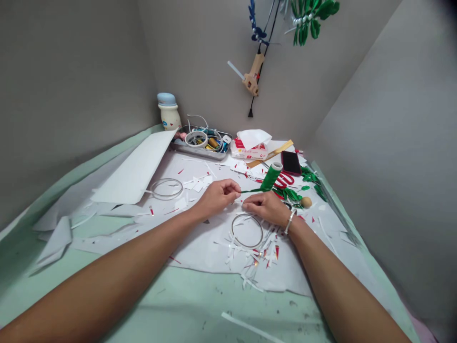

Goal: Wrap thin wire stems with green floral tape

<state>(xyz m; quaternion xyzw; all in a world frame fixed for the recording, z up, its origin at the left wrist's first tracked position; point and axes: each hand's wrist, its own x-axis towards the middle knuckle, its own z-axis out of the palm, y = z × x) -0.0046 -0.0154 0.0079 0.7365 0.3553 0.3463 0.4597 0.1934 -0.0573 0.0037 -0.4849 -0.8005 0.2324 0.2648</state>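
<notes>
My left hand [221, 194] is closed in a pinch on the end of a green thread [252, 191]. The thread runs right, towards the lower end of a green thread spool [270, 177] that leans behind my right hand. My right hand [267, 207], with a silver bangle at the wrist, lies low over the paper with its fingers curled and pressed together. Whatever is in those fingers is hidden. Just below it lies a thin metal wire ring [247, 230]. Green leaf-like pieces [290, 194] and a small wooden ball [306, 202] sit beside the right wrist.
Paper scraps [250, 257] litter the white sheet. At the back are a metal tray [214, 153] of tape and spools, a tissue pack [250, 150], a phone [291, 163] and red-handled scissors [284, 179]. Another wire coil [167, 188] lies left. A glue gun [253, 76] hangs on the wall.
</notes>
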